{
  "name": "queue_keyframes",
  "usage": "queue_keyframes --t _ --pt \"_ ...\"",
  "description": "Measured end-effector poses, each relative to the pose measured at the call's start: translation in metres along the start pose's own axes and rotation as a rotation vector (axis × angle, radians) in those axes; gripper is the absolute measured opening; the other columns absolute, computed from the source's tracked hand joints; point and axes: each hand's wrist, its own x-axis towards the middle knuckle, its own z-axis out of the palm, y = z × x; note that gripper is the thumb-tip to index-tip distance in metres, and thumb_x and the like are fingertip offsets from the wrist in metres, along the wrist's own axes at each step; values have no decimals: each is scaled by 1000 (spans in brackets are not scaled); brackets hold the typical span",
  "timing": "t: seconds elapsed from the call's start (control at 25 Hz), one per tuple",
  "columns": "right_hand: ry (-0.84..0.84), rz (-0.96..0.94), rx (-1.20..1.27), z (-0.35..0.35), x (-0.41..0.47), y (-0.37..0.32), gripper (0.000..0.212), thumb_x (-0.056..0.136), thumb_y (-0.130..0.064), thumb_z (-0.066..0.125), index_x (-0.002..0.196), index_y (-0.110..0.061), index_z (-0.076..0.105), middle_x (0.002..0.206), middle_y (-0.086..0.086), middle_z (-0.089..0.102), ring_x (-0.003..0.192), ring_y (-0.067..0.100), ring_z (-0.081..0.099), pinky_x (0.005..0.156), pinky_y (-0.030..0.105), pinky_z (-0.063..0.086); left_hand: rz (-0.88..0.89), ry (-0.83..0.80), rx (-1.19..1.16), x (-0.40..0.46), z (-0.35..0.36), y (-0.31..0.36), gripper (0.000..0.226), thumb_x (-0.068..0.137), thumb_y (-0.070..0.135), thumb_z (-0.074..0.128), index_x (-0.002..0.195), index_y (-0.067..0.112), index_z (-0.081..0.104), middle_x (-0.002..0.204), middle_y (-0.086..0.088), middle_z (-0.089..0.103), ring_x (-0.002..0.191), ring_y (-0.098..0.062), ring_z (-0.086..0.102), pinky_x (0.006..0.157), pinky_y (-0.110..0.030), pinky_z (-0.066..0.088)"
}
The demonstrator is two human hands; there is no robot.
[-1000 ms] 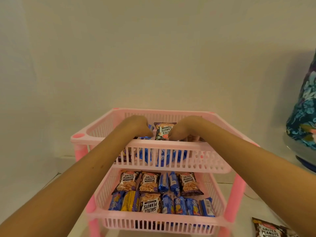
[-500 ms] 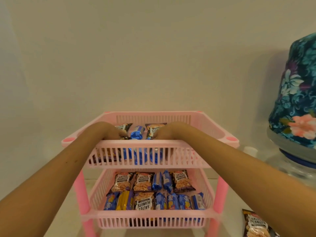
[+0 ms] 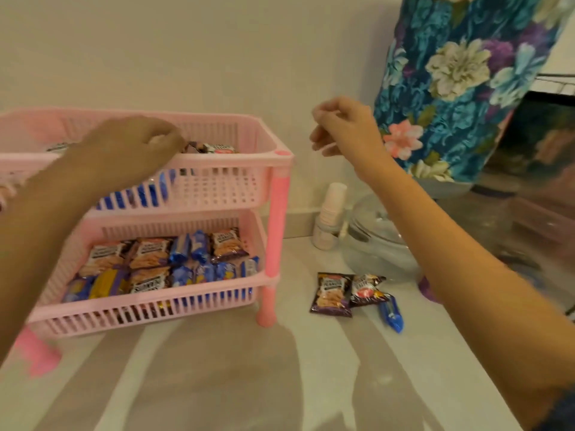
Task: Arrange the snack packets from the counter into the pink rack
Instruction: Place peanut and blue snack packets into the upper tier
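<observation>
Loosely curled, empty, each hand's grip hovers by the slatted pink rack [image 3: 217, 185].

Loose on the surface [image 3: 217, 384]: 3 packets, namely 1 peanut packet [image 3: 331, 294], 1 dark packet with red print [image 3: 365, 289], 1 blue packet [image 3: 391, 313]. Rack [image 3: 277, 213]: 1, with 2 tiers visible. Lower tier: 4 peanut packets, 1 yellow; blue ones overlap, count uncertain. Hands: 2.

I see a home kitchen: a pale counter [image 3: 217, 384] bearing a floral-covered water dispenser [image 3: 460, 82], stacked paper cups [image 3: 331, 209] beside it.
</observation>
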Motion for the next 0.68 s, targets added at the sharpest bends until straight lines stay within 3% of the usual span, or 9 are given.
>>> queue_keyframes --t 0.08,0.16,0.24,0.32,0.4,0.48,0.52,0.6,0.68 --pt "58 91 -46 -39 -26 57 11 93 -16 53 94 -8 60 68 5 65 52 8 61 46 21 47 119 151 107 -18 26 37 53 90 53 32 112 19 67 102 -13 66 109 -33 56 93 -44 35" --pt "123 186 -144 -67 -58 125 13 93 -15 52 84 -10 60 65 4 63 51 6 59 50 23 47 129 334 205 -28 57 51 50 93 48 32 105 17 69 99 -12 69 106 -33 57 92 -45 30" --pt "137 315 -251 -83 -90 191 15 92 -18 54 79 -16 61 69 2 65 62 11 62 60 31 49 121 441 245 -28 70 40 45 98 44 33 106 15 67 102 -11 69 104 -33 57 91 -45 29" --pt "72 466 -383 -89 -120 243 8 90 -25 59 89 -18 64 85 4 69 83 20 66 75 36 52 156 484 252 -25 74 31 44 100 43 31 112 14 62 108 -11 66 104 -34 55 93 -50 32" --pt "-80 592 -510 -84 -141 279 31 83 -43 63 102 -19 63 100 3 69 95 23 64 84 39 51 197 507 277 -29 84 30 44 100 40 29 116 11 59 114 -13 63 106 -36 52 94 -55 35" --pt "-248 602 -717 -72 -151 298 59 68 -67 60 112 -29 58 105 -3 68 99 23 60 87 40 49 174 526 275 -29 86 31 43 100 38 29 117 10 58 115 -14 61 107 -37 50 94 -57 35" --pt "-297 572 -840 -66 -153 306 64 64 -69 59 116 -32 56 109 -4 66 103 25 58 89 40 47 158 545 263 -29 87 33 42 100 37 30 116 10 58 115 -14 60 107 -37 50 94 -58 35" --pt "-307 501 -934 -56 -151 316 55 70 -53 65 120 -30 57 111 0 67 104 27 58 87 37 48 135 574 229 -25 90 32 41 101 36 31 115 10 59 112 -14 61 106 -38 50 93 -59 35" --pt "-224 487 -846 -51 -146 315 32 77 -29 67 108 -22 66 102 6 72 93 25 64 78 34 53 148 595 237 -26 94 30 40 101 35 31 115 10 59 111 -14 61 105 -37 49 93 -58 34"
